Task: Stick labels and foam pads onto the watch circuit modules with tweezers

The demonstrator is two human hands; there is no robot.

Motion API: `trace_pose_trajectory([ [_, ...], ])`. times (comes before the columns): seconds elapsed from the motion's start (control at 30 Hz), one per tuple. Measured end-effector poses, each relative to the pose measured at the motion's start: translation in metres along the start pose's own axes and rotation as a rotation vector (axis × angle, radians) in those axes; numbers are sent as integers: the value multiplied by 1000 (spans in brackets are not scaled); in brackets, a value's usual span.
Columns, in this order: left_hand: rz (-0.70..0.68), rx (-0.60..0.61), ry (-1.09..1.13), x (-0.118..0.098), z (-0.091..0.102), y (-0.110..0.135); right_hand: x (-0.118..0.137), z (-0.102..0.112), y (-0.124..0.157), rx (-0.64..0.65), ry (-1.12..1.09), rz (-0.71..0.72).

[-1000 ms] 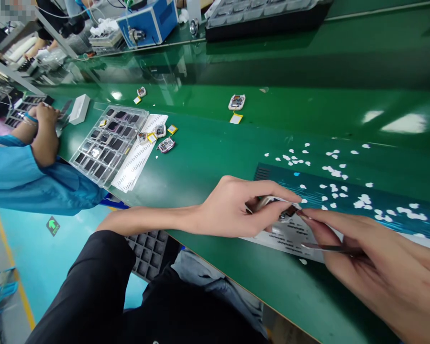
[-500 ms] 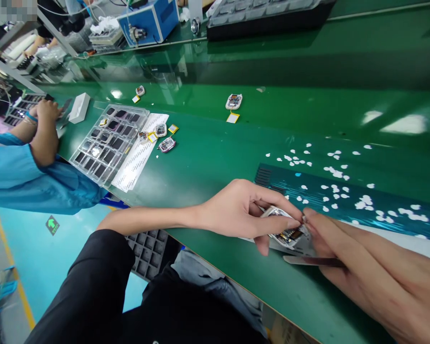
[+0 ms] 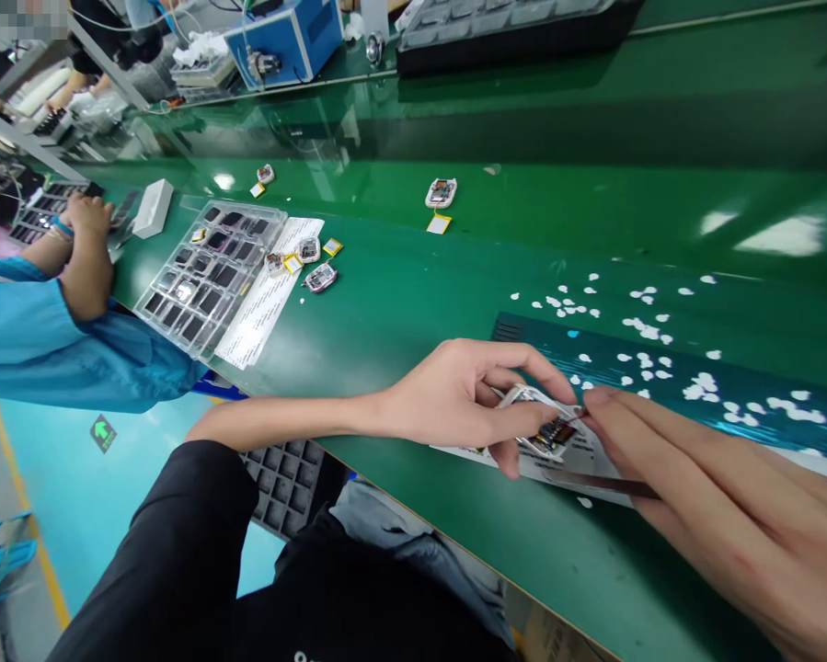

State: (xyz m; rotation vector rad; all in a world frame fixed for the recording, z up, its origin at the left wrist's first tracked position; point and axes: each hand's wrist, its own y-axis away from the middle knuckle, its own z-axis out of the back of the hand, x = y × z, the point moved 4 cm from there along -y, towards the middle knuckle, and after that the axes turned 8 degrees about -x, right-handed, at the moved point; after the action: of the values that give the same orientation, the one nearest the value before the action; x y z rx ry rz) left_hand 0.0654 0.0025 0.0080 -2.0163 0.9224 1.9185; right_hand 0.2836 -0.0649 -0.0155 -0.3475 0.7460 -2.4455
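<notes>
My left hand [image 3: 458,395] grips a white-rimmed watch case [image 3: 555,438] with bare electronics inside, thumb on its near side and fingers around the far edge. At the case's right edge, my right hand [image 3: 640,441] pinches with thumb and forefinger; whatever small thing lies between those fingertips cannot be made out. A thin flat metal tool [image 3: 592,481] sticks out from under the right hand's palm, its other end hidden. Beneath the case lies a printed white sheet [image 3: 596,457].
White teardrop-shaped stickers [image 3: 703,391] lie scattered around a dark teal mat [image 3: 537,333]. Opened watch cases with yellow-edged batteries [image 3: 439,223] rest farther back. Left are a clear compartment tray [image 3: 210,267] and a co-worker's blue sleeve [image 3: 74,340]. A black tray [image 3: 510,41] sits behind.
The watch case and both hands have shifted slightly, and the metal tool now lies at a different angle over the paper. A white sticker shows near the table's front edge. My left fingers are raised a little.
</notes>
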Motion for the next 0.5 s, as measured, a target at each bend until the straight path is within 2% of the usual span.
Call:
trace_pose_trajectory([
  [0.1, -29, -31, 25, 1, 0, 0, 5, 2, 0, -46, 20, 185],
  [0.23, -79, -58, 20, 4, 0, 1, 16, 6, -11, -100, 28, 162],
  [0.4, -157, -57, -31, 5, -4, 5, 31, 5, -19, -132, 83, 255],
  [0.5, -206, -91, -68, 4, -5, 6, 32, 4, -17, -139, 106, 260],
])
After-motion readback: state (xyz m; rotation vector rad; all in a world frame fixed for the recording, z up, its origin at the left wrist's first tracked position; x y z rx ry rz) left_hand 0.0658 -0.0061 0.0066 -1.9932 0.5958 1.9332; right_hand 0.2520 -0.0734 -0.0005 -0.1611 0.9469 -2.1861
